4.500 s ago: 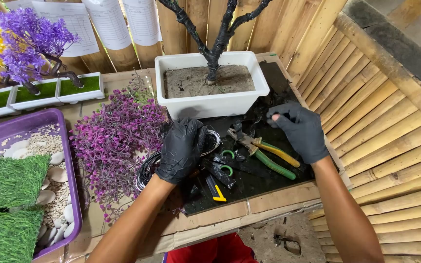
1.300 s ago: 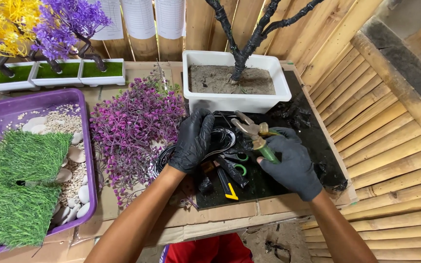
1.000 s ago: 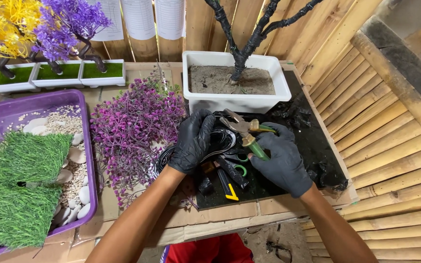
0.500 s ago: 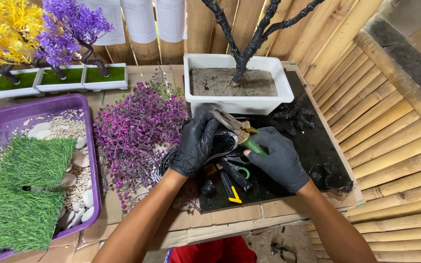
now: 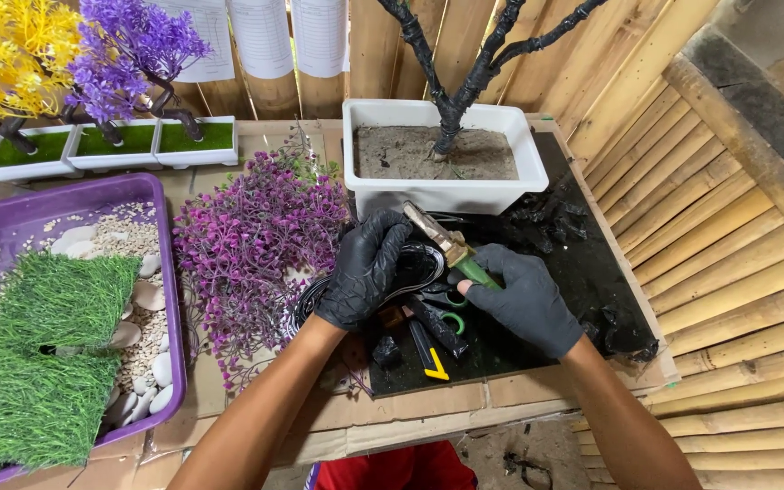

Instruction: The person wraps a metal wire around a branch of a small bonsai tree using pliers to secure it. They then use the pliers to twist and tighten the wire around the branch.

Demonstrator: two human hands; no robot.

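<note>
Both my hands wear black gloves. My right hand (image 5: 526,299) grips green-handled pruning shears (image 5: 446,243), blades pointing up-left toward my left hand. My left hand (image 5: 363,272) rests on a coil of black wire (image 5: 415,265) and seems to pinch part of it near the blades. Just behind stands a white rectangular planter (image 5: 446,192) filled with grey soil, holding a bare black tree trunk (image 5: 451,109). Everything lies on a black mat (image 5: 583,272).
A pile of purple artificial foliage (image 5: 256,245) lies left of my hands. A purple tray (image 5: 11,218) holds artificial grass, pebbles and gravel. Small white planters with yellow and purple trees (image 5: 93,150) stand at the back left. A cutter and green-handled scissors (image 5: 442,331) lie on the mat.
My right hand picked up the shears from the mat and brought them left and up to the wire under my left hand. The view shifted slightly.
</note>
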